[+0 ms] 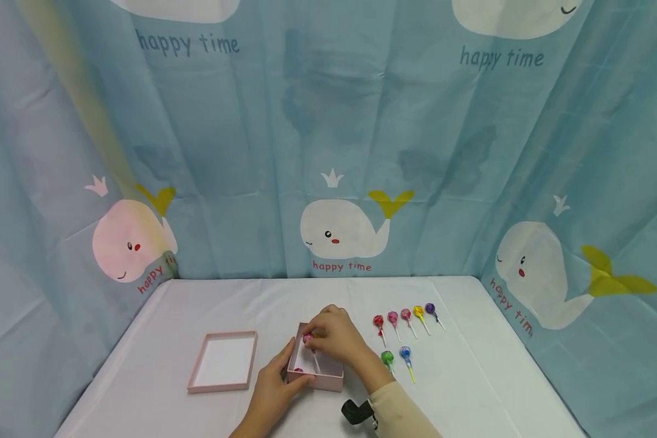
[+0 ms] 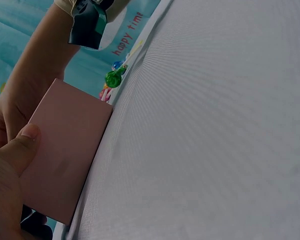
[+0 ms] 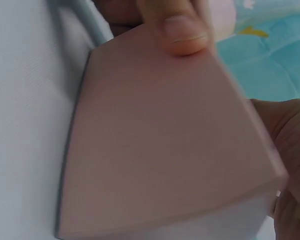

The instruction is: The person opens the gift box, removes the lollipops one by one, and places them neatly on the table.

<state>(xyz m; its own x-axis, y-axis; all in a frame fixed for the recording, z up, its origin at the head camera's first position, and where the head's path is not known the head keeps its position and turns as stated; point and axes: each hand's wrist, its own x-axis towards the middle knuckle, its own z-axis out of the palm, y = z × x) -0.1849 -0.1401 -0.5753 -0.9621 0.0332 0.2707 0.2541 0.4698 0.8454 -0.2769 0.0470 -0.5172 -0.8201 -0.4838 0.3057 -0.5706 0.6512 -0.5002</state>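
A small pink box (image 1: 328, 382), its top uncovered, stands on the white table. My left hand (image 1: 271, 389) holds it at the near left corner; in the left wrist view the thumb (image 2: 27, 137) lies on its pink front wall. Over the box, my right hand (image 1: 336, 334) pinches a pink lollipop (image 1: 308, 338) by its wrapped head, the white stick slanting down inside. Part of another lollipop (image 1: 298, 370) shows near the box's front left inside corner. The front wall hides the rest of the contents. In the right wrist view, the box wall hides the held lollipop.
A shallow pink lid (image 1: 219, 387) lies left of the box, its white inside up. To the right, several lollipops lie in two rows, among them a red one (image 1: 378, 320), a purple one (image 1: 429, 308), a green one (image 1: 387, 358) and a blue one (image 1: 405, 353). A whale-print curtain surrounds the table.
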